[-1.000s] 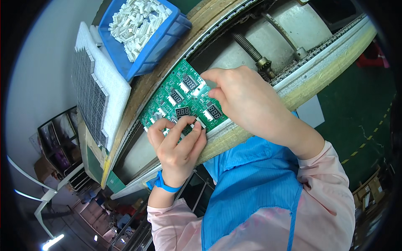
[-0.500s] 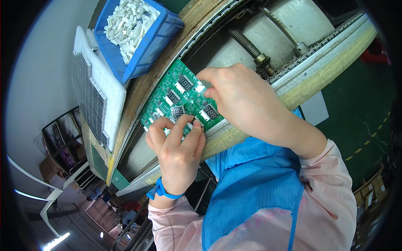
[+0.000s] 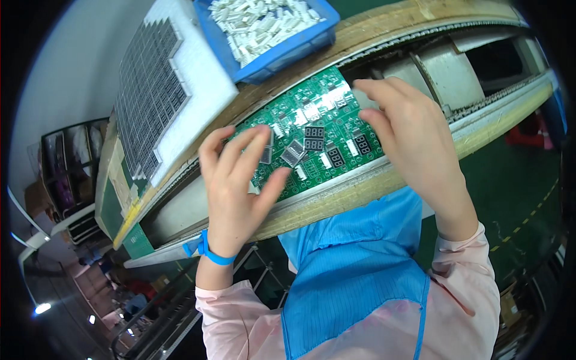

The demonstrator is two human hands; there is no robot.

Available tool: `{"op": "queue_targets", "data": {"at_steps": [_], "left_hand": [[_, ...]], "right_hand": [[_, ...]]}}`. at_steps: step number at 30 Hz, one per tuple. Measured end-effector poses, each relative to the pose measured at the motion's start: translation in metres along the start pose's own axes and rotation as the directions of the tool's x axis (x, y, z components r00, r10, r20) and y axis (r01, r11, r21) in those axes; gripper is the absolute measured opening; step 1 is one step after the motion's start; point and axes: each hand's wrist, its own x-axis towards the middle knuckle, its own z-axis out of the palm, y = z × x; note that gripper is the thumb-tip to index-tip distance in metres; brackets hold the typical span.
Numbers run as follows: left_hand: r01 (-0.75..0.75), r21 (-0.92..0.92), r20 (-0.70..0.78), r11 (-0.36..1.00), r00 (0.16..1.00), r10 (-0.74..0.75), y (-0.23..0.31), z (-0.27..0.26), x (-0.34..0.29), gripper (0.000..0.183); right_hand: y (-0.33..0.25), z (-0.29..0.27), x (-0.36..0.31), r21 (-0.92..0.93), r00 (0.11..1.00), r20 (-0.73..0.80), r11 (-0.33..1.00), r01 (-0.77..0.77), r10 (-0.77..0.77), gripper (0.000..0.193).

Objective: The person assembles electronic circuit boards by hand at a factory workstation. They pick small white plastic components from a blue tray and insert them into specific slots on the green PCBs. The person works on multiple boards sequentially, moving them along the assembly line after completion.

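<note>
A green circuit board (image 3: 321,171) lies across the rails of the conveyor, carrying several black digit displays and white connectors. Two displays (image 3: 361,144) stand in rows near its lower right edge. Loose digit displays (image 3: 314,138) rest mid-board, and one beside them (image 3: 294,153) shows its pins. My left hand (image 3: 234,180) hovers over the board's left part, thumb and fingers apart; another grey display (image 3: 267,150) shows partly behind its index finger, apparently on the board. My right hand (image 3: 414,129) is at the board's right edge, fingers and thumb spread, nothing visible between them.
Beyond the wooden rail stands a blue bin (image 3: 282,60) full of white connectors (image 3: 264,24). Left of it, a white foam sheet (image 3: 207,84) bears rows of grey displays (image 3: 147,90). The conveyor's chain and front rail (image 3: 354,187) run along the board, with an open gap right of it.
My view has turned, so the board appears further right. My left fingers have lifted and spread from the displays, uncovering the loose ones. My right hand has opened wider at the board's edge.
</note>
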Motion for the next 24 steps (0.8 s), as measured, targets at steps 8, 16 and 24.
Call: {"op": "queue_targets", "data": {"at_steps": [8, 16, 24], "left_hand": [[-0.027, -0.184, -0.064, 0.983, 0.998, 0.015, -0.006, 0.014, 0.015, 0.063], [-0.081, -0.422, -0.154, 0.903, 0.988, 0.017, -0.014, 0.016, 0.009, 0.055], [-0.289, -0.39, -0.347, 0.874, 0.926, 0.152, -0.023, 0.021, 0.003, 0.037]], "right_hand": [[-0.006, 0.02, 0.032, 0.091, 0.799, 0.187, 0.82, 0.565, -0.571, 0.027], [-0.014, 0.015, 0.042, 0.267, 0.811, 0.17, 0.818, 0.509, -0.56, 0.027], [-0.029, 0.013, 0.039, 0.304, 0.771, 0.114, 0.761, 0.573, -0.626, 0.028]]}}
